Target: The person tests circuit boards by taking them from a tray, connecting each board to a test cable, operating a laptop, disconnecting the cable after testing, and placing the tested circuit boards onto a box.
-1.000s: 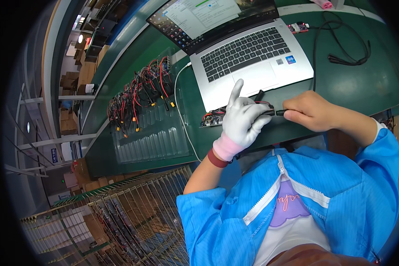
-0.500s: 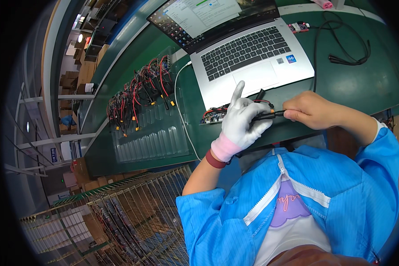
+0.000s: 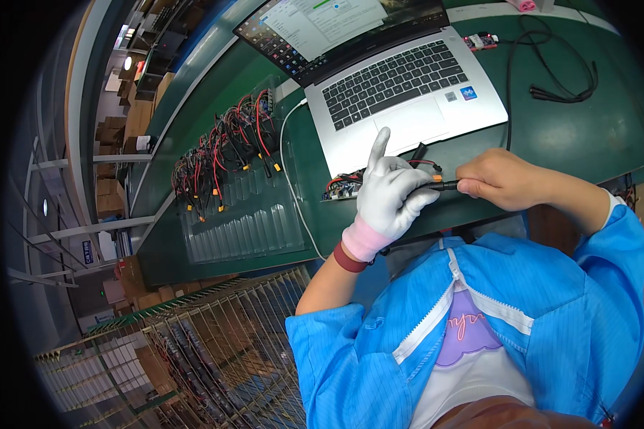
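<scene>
My left hand [image 3: 388,191], in a white glove, pinches the hidden end of a black cable connector [image 3: 447,185] between thumb and fingers. Its index finger points up over the laptop's touchpad. My bare right hand [image 3: 499,179] is closed round the other end of that connector. Under and beside the left hand lies a circuit board [image 3: 343,186] with red and black wires, mostly covered by the glove. A small orange plug [image 3: 437,177] shows just above the connector. What the connector joins inside the glove is hidden.
An open silver laptop [image 3: 352,146] stands on the green table just beyond my hands. To the left, a clear tray [image 3: 243,239] bears several wired boards [image 3: 222,150]. At the right lie a small red board [image 3: 481,42] and a coiled black cable [image 3: 565,96]. A wire rack [image 3: 215,314] stands lower left.
My left fingers have slid slightly right along the connector and closed further over it, hiding more of it. The right hand stays nearly still.
</scene>
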Tool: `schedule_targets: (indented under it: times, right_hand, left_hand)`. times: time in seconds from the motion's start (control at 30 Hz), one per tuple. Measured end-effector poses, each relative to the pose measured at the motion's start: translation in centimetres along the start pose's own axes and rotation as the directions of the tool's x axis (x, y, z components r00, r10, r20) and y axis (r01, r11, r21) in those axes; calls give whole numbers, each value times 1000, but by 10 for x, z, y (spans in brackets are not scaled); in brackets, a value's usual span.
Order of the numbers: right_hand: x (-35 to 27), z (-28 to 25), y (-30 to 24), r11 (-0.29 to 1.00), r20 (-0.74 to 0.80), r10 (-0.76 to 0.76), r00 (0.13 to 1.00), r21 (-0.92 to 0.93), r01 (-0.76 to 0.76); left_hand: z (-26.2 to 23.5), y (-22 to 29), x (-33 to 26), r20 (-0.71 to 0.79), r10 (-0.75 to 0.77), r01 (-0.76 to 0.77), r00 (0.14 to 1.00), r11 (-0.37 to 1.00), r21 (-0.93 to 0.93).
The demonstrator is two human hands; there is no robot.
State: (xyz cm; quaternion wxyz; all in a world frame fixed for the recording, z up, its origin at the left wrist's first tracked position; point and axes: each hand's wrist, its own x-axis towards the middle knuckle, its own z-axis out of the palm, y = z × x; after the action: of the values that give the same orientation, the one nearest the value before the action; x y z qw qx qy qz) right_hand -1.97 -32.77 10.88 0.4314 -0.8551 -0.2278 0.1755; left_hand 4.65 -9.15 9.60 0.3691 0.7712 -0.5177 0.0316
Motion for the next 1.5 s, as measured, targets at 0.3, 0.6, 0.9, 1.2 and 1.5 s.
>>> schedule_targets:
  times: [0.3,0.6,0.9,1.2,1.5]
  right_hand:
    - [2,1,3,998,25,-18,1000,55,17]
    - [-3,8,1,977,0,-18,1000,-213,18]
    - [-7,21,10,892,-99,-205,974,-427,144]
    - [-6,23,15,891,-145,-244,959,-423,163]
    - [-6,7,1,987,-122,-61,991,-158,41]
  left_hand:
    - [-1,6,2,-22,39,-36,999,991,131]
    - [-1,10,3,44,42,-48,998,988,147]
    - [8,12,5,-4,41,-40,999,993,115]
    - [13,9,6,-69,36,-32,997,998,60]
    - [-3,-1,2,77,28,-30,997,999,30]
